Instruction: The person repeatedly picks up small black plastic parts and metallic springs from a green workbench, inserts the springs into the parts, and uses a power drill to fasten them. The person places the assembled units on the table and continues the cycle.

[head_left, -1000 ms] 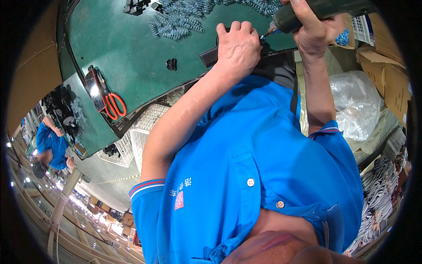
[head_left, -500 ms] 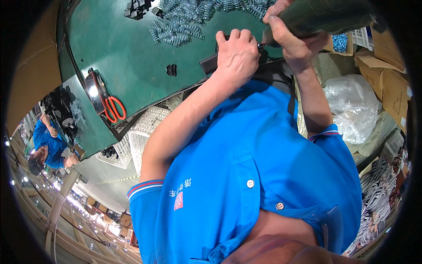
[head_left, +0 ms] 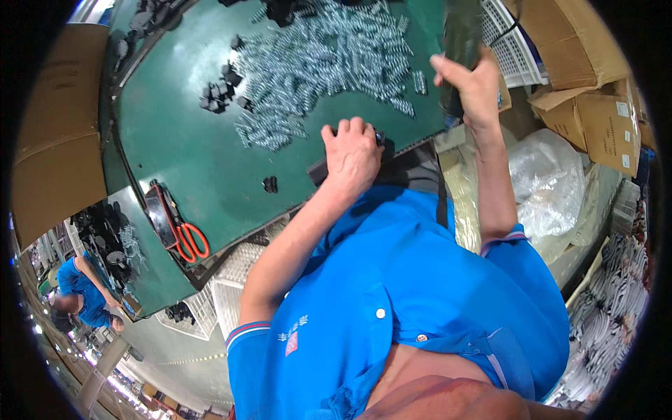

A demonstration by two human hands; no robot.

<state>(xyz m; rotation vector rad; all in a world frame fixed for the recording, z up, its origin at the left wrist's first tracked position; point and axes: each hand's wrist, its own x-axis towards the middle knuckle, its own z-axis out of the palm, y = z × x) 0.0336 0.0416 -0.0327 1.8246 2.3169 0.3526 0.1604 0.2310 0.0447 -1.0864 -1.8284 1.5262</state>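
My left hand is closed over a black plastic part at the near edge of the green table; the fingers hide most of it. Up and to the right, my right hand grips a dark green, cylindrical tool that looks like a power screwdriver. It hangs upright with its narrow end down, apart from the black part. A wide heap of silvery coil springs covers the table beyond my left hand. Small black blocks lie at the heap's left side.
A small black piece lies left of my left hand. Orange-handled scissors rest beside a dark phone-like item. Cardboard boxes, a white crate and clear plastic bags stand right. Another person works far left.
My right hand has drawn the tool away from the black part and turned it from slanting to upright. My left hand stays on the part. The view has shifted, showing more of the springs.
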